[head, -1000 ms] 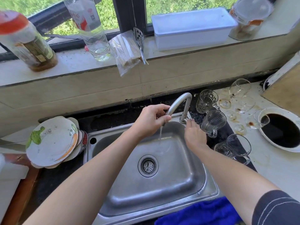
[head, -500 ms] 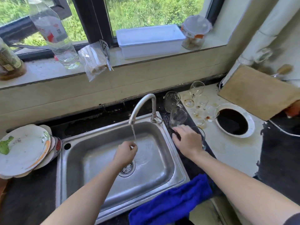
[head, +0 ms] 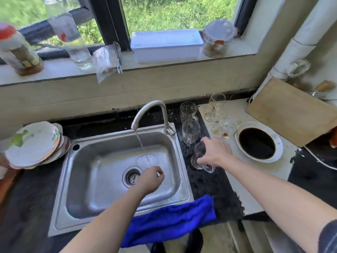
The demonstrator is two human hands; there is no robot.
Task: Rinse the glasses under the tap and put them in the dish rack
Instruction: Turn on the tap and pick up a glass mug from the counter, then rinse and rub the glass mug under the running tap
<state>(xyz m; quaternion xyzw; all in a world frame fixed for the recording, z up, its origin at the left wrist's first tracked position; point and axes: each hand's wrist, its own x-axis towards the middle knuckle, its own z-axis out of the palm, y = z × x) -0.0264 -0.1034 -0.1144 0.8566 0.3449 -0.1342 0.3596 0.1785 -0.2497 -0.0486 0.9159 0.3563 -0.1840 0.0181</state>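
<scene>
Now the right hand [head: 216,155] has its fingers wrapped round a glass mug [head: 197,157] on the dark counter just right of the sink [head: 60,207]. The left hand [head: 150,178] sits curled under the running tap [head: 148,108], empty as far as I can tell. She'd do well to lift the mug straight up, clear of the other mugs [head: 190,131], and tilt its mouth into the stream.

Left hand [head: 151,179] is off the tap [head: 145,110] spout and now sits low over the sink [head: 60,203], fingers curled, left of the grip. The water stream [head: 141,145] runs fuller onto it. Right hand [head: 214,152] has left the tap base and now grips a glass mug [head: 197,157], which is tilted with its handle below the palm.
</scene>
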